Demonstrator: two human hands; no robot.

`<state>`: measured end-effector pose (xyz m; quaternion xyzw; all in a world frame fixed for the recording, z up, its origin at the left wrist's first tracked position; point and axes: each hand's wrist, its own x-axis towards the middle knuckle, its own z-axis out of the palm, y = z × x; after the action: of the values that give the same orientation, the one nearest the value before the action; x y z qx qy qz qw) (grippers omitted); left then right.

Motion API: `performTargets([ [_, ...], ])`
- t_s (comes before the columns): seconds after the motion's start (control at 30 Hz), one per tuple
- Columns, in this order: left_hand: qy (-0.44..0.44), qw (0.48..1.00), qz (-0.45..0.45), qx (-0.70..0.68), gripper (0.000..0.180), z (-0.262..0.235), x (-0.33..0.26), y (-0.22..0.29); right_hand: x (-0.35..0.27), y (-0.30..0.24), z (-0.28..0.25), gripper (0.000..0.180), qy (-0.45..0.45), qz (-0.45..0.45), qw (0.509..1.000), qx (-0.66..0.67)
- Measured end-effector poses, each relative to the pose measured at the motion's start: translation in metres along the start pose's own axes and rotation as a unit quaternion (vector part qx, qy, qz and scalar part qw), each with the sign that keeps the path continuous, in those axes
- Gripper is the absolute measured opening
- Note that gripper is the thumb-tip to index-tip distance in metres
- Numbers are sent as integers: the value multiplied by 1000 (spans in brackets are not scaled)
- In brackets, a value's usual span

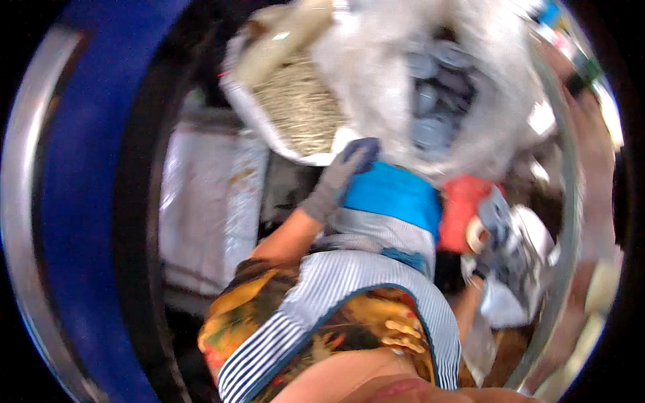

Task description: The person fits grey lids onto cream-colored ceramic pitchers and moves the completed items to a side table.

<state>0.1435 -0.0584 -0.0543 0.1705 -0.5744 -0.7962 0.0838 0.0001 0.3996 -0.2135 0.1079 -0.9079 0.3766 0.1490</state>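
My left hand [351, 161], in a grey glove with dark blue fingers, is over the near edge of a white sack [259, 127] of greyish pellets [299, 104], beside the bright blue cloth [393, 195] across my lap. Blur hides whether its fingers grip anything. My right hand [496, 235], gloved likewise, is at my right side with its fingers around a pale ring that looks like a roll of tape [475, 235]. Behind the roll is a red item [463, 208], its kind unclear. White and grey plastic bags [531, 248] lie beside that hand.
Ahead of me, a large clear plastic bag [376, 80] holds several translucent bluish cup-like pieces [433, 131]. A pale plastic-wrapped slab [208, 195] lies to the left. Farther left stands a blue panel [87, 201] with a metal edge. A curved rim [571, 201] runs along the right.
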Motion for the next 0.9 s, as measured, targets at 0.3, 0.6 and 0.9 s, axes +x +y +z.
performTargets([
  [0.3,139,983,46,-108,36,-75,-18,-3,2,-14,-9,46,21,-9,998,-64],
  [0.6,188,974,101,-79,41,-100,-19,-4,5,-44,-21,65,23,32,967,-253],
  [0.9,347,923,86,-142,40,-137,-26,-4,33,-100,-19,55,49,-91,985,-137],
])
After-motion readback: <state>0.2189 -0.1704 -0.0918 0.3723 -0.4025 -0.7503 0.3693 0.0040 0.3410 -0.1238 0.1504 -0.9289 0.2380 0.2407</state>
